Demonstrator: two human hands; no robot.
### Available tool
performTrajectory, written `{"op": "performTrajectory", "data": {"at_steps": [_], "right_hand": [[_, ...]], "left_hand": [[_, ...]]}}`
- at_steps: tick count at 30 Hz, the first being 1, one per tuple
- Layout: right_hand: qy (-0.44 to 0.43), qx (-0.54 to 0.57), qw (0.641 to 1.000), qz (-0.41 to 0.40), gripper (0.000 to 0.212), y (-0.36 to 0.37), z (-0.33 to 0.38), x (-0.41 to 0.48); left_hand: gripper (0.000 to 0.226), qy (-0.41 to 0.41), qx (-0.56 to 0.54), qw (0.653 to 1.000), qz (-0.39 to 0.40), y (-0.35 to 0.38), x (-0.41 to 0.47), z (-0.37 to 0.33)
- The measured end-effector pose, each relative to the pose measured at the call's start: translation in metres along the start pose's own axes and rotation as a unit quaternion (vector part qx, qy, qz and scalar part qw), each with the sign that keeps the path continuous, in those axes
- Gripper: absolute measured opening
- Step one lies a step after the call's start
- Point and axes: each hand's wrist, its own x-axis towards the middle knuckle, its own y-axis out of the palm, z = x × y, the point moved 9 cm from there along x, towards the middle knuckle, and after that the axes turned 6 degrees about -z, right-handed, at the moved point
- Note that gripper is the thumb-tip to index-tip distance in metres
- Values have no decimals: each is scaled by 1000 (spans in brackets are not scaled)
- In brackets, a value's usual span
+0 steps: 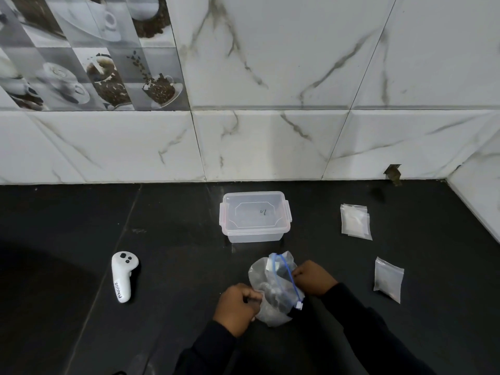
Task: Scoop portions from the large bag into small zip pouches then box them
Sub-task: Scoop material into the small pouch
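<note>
Dark table (176,239) under marble tiles (270,144): left grip (238,304) and right grip (313,277) pinch the large bag (273,285), apparently opening it; next step needs a small pouch (388,278) from the right.

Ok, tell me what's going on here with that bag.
A person is holding the large zip bag with both hands: the left hand grips its side, and the right hand pinches its blue zip edge. The lidded clear box stands behind it, small pouches lie to the right, and a white controller lies to the left.
</note>
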Motion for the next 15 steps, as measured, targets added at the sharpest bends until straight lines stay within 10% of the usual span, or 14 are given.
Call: {"op": "performTrajectory", "data": {"at_steps": [15], "right_hand": [[-16, 162, 987, -4, 14, -33, -7, -17]], "left_hand": [[23, 24, 122, 989, -79, -29, -28, 17]]}}
